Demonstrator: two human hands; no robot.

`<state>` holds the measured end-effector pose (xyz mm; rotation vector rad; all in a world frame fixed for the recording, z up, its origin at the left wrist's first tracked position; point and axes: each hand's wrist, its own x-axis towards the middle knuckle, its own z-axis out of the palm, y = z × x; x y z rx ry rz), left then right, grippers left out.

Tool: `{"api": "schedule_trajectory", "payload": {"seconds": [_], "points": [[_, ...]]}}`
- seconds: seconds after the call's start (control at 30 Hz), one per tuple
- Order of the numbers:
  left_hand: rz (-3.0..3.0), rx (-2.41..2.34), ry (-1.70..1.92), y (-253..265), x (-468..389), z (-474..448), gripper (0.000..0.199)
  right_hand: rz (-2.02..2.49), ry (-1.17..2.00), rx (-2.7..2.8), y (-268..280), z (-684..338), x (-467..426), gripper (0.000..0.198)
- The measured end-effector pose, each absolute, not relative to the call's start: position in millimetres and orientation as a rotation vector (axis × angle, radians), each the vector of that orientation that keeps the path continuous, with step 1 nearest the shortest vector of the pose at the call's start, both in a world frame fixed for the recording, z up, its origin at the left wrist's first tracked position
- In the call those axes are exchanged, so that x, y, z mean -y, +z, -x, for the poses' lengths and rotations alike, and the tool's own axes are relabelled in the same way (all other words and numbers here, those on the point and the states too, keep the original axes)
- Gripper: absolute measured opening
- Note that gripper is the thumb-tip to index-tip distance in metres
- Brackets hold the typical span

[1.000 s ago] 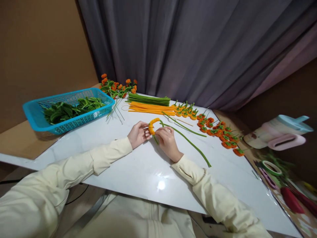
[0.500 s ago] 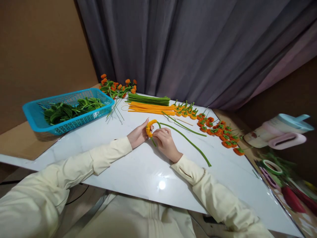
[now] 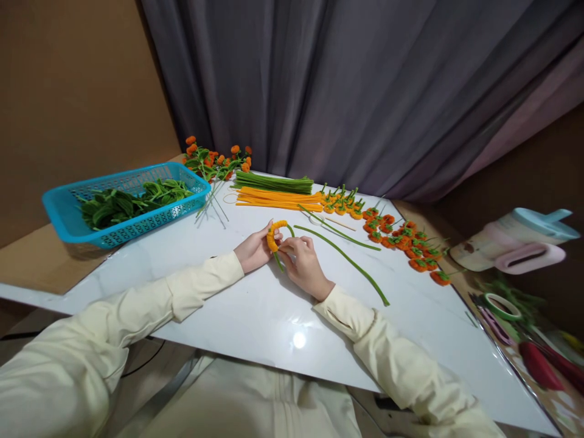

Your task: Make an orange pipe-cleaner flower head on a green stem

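Two hands on a yellow chenille curl above the desk

The yellow chenille curl (image 3: 272, 241), bunched into ridges along a green chenille stem, is bent in an open arc between the two hands, over the middle of the white marbled desk (image 3: 255, 322). Green shows beyond both its ends. The left hand (image 3: 253, 251) holds it from the side with thumb and curled fingers; the right hand (image 3: 306, 264) pinches it at its lower inner side, the exact spot too small to tell.

Just right of the hands, two loose green stems (image 3: 347, 259) lie slantwise, with a thin wooden stick (image 3: 342, 225) beside the farther one. Behind the hands lie a bundle of yellow-orange stems (image 3: 278, 199) and, past it, a bundle of green stems (image 3: 274, 183). To the right of these sit yellow flower heads (image 3: 340, 210) with green stubs upward, then orange flower heads (image 3: 418, 264).

At the left, a blue plastic basket (image 3: 52, 213) holds green leaves (image 3: 114, 208); orange flowers on stems (image 3: 191, 148) lie behind it. Along the right edge are a tumbler (image 3: 474, 246) with a pink handle, a roll of green tape (image 3: 516, 314) and something red-handled (image 3: 541, 366), partly blurred
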<state>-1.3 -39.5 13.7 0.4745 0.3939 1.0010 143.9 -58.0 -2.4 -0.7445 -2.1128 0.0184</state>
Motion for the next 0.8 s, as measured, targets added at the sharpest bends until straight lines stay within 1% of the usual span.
{"api": "schedule_trajectory", "payload": {"seconds": [0.2,0.33,0.57,0.63,0.8], "points": [[-0.523,-0.383,1.029,10,39,-2,0.029,0.744,-0.063,2.111,0,-141,61,0.011],[-0.658,-0.512,1.056,12,39,-2,0.030,0.719,-0.015,2.123,6,-142,65,0.012],[-1.283,-0.918,1.164,23,50,0,0.037,0.664,0.045,1.951,10,-145,69,0.034],[-1.451,-1.020,1.152,23,53,0,0.037,0.664,0.063,1.961,8,-144,68,0.034],[-1.690,-1.187,1.072,21,59,0,0.040,0.685,0.051,2.000,3,-142,66,0.027]]}}
